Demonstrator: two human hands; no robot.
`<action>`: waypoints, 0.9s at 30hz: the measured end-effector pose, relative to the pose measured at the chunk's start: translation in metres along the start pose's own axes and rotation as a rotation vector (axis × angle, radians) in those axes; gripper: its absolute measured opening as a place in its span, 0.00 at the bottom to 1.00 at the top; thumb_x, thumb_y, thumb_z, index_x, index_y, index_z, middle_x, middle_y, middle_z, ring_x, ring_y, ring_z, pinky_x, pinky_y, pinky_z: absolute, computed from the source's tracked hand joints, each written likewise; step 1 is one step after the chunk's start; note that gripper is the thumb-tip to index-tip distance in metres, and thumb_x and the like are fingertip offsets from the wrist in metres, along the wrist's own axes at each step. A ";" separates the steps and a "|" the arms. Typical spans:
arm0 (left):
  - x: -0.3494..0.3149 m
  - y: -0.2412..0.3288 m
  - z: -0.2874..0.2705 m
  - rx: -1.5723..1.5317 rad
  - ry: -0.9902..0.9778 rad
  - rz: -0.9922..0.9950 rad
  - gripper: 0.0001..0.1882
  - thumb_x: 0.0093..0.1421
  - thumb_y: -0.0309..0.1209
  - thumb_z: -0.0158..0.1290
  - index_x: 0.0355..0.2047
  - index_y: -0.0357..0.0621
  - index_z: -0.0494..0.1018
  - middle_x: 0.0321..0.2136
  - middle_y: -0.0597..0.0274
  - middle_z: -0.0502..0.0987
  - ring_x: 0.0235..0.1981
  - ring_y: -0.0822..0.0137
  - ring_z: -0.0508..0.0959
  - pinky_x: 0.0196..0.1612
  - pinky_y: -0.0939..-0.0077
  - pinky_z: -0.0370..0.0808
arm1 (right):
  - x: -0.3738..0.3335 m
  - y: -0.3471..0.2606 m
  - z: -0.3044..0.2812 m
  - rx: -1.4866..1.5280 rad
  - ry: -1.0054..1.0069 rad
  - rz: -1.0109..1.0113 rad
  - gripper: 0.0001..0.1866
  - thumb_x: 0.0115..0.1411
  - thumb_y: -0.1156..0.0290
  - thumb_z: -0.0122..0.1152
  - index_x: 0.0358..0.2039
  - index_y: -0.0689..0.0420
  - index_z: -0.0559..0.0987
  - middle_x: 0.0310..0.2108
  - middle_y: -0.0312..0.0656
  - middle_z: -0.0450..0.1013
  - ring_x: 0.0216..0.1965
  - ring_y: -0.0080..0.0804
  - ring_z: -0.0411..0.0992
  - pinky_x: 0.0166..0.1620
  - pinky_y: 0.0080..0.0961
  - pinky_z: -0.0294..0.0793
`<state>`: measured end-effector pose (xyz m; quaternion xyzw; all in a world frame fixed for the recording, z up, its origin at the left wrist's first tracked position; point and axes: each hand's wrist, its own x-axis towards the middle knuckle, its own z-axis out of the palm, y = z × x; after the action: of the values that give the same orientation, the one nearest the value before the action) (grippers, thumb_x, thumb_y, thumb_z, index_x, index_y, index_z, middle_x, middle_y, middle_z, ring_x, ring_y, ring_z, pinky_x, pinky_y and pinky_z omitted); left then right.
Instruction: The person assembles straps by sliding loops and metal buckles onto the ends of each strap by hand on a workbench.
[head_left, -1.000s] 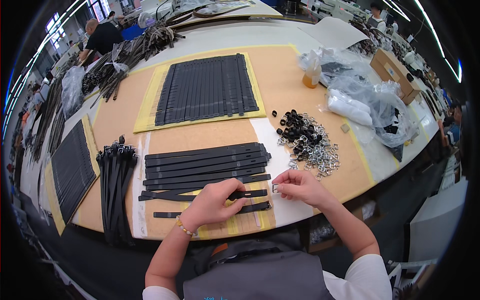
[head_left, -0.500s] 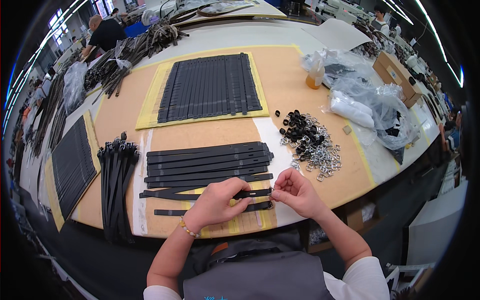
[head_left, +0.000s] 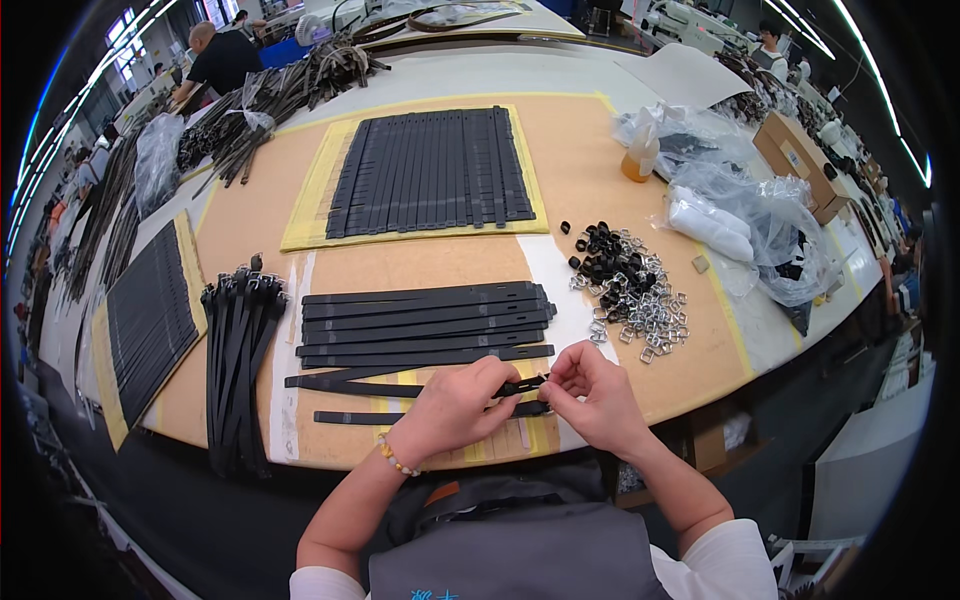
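Note:
My left hand [head_left: 455, 405] is closed around a black belt strap [head_left: 350, 385], whose slotted end sticks out past the fingertips. At that end, my right hand [head_left: 597, 400] pinches a small metal buckle, mostly covered by the fingers. Closer to me lies another black strap [head_left: 365, 417], partly under my left hand. Just beyond my hands, several black straps [head_left: 420, 325] are laid side by side. To their right is a heap of silver buckles [head_left: 655, 315] mixed with black loops [head_left: 600, 243].
A bundle of black straps [head_left: 235, 370] hangs over the near table edge. Boards of aligned straps lie at the far middle [head_left: 430, 170] and left [head_left: 150, 310]. At the right are a bottle of amber liquid [head_left: 638, 160], clear plastic bags [head_left: 770, 215] and a cardboard box [head_left: 795, 160].
The view has shifted slightly. Both hands stay at the strap end, and the right fingers have closed in more over the buckle.

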<state>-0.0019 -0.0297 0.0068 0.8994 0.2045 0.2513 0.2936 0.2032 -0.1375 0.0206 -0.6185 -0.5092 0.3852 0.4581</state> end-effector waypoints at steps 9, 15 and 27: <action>0.001 -0.001 0.004 -0.150 -0.012 -0.026 0.13 0.60 0.28 0.65 0.42 0.38 0.76 0.35 0.52 0.82 0.35 0.52 0.85 0.38 0.66 0.81 | -0.002 -0.005 0.020 -0.093 0.099 -0.080 0.12 0.62 0.77 0.69 0.39 0.62 0.73 0.32 0.37 0.77 0.32 0.18 0.77 0.37 0.18 0.79; 0.001 -0.005 0.006 -0.118 -0.006 -0.012 0.13 0.61 0.30 0.66 0.43 0.38 0.77 0.35 0.52 0.82 0.34 0.55 0.84 0.36 0.67 0.80 | 0.003 0.001 0.015 -0.153 0.086 -0.120 0.16 0.60 0.71 0.75 0.42 0.61 0.75 0.32 0.38 0.78 0.29 0.19 0.75 0.33 0.17 0.76; 0.002 0.008 0.002 -0.151 0.046 -0.075 0.14 0.59 0.31 0.69 0.42 0.38 0.79 0.35 0.55 0.83 0.34 0.60 0.85 0.36 0.72 0.81 | 0.009 0.026 0.000 0.322 -0.128 0.050 0.11 0.65 0.75 0.70 0.44 0.60 0.77 0.37 0.33 0.78 0.35 0.13 0.73 0.37 0.15 0.75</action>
<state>0.0023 -0.0360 0.0114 0.8604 0.2250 0.2753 0.3651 0.2125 -0.1300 -0.0039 -0.5240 -0.4535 0.5115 0.5080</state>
